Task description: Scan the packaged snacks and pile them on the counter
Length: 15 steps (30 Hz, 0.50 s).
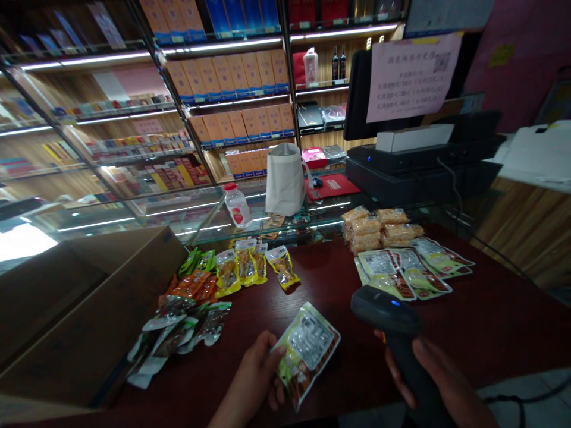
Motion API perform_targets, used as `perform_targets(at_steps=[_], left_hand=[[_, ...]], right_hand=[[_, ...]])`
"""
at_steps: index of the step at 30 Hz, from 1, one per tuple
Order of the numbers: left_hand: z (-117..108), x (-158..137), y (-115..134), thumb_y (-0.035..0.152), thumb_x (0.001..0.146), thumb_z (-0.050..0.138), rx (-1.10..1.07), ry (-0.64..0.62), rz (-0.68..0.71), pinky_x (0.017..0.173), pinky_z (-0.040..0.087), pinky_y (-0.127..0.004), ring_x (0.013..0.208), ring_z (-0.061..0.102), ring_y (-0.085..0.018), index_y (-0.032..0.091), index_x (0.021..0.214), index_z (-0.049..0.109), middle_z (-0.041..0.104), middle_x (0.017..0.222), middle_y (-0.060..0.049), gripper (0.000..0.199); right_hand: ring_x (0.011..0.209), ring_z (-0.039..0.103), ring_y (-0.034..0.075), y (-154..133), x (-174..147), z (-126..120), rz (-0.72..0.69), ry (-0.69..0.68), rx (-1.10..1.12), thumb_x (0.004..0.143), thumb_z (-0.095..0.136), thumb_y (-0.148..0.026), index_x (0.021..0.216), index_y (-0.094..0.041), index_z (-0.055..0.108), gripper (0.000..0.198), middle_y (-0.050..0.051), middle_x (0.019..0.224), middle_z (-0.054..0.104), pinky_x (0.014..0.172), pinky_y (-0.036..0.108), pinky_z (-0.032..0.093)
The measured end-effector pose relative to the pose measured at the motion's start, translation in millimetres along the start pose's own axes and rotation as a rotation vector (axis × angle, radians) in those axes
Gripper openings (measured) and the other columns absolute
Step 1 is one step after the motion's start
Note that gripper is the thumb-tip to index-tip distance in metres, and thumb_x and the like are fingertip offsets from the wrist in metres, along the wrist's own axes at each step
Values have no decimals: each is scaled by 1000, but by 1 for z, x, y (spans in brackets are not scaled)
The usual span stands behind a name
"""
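Note:
My left hand (pixel 261 368) grips a green and brown snack packet (pixel 307 351) by its lower left edge, just above the dark red counter (pixel 330 285). In my right hand (pixel 439 368) is a black barcode scanner (pixel 388 315), its blue light lit and its head pointing left toward the packet. Several similar packets (pixel 404 270) lie beyond the scanner, beside a stack of pale wrapped snacks (pixel 379 229). Yellow-edged packets (pixel 241 267), orange packets (pixel 191 286) and dark packets (pixel 187 327) lie farther left on the counter.
An open cardboard box (pixel 134 285) stands at the left. Behind are a red-capped bottle (pixel 238 206), a white paper bag (pixel 284 181) and a glass case. A black checkout machine (pixel 401 166) with a paper sign (pixel 413 77) stands at the back right. Shelves of boxes (pixel 229 77) line the wall.

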State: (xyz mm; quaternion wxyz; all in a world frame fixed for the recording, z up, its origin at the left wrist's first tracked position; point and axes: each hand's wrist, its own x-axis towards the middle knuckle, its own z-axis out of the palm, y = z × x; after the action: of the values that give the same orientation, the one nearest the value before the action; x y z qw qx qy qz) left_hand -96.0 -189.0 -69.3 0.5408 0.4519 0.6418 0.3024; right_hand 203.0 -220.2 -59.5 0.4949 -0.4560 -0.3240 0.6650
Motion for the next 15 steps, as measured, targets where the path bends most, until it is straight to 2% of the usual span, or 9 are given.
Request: perform_targets(at_steps=[2, 5, 8, 11, 15], left_hand=[[9, 2, 3, 72, 62, 68, -135, 5, -6, 35, 43, -21, 36, 56, -13, 24, 76, 39, 61, 49, 6, 57], [19, 4, 8, 62, 56, 80, -298, -4, -18, 54, 56, -25, 56, 69, -16, 20, 80, 48, 71, 66, 0, 58], [24, 4, 11, 52, 54, 86, -370, -43, -24, 68, 58, -28, 71, 72, -18, 17, 83, 56, 75, 79, -4, 55], [28, 3, 12, 53, 53, 86, -314, 4, 25, 62, 56, -28, 68, 69, -18, 17, 75, 58, 72, 74, -2, 50], [35, 1, 13, 55, 63, 77, -85, 186, 236, 55, 50, -24, 58, 61, -15, 19, 63, 56, 63, 59, 2, 42]], right_hand=[[52, 54, 13, 1, 1, 1, 6, -18, -5, 87, 59, -64, 106, -18, 71, 51, 3, 73, 69, 49, 25, 40], [54, 54, 14, 0, -3, 4, 3, -17, -53, 88, 57, -65, 109, -19, 70, 52, 2, 73, 68, 51, 26, 40], [53, 52, 14, -2, -7, 7, -15, -13, -104, 87, 56, -67, 104, -17, 70, 54, 1, 66, 66, 51, 26, 39], [50, 51, 13, 0, -8, 8, -12, -18, -119, 84, 59, -69, 94, -17, 70, 54, 2, 65, 66, 50, 27, 37], [45, 49, 11, 0, -9, 16, -41, -39, -104, 83, 60, -69, 80, -16, 68, 54, 2, 64, 65, 47, 25, 33]])
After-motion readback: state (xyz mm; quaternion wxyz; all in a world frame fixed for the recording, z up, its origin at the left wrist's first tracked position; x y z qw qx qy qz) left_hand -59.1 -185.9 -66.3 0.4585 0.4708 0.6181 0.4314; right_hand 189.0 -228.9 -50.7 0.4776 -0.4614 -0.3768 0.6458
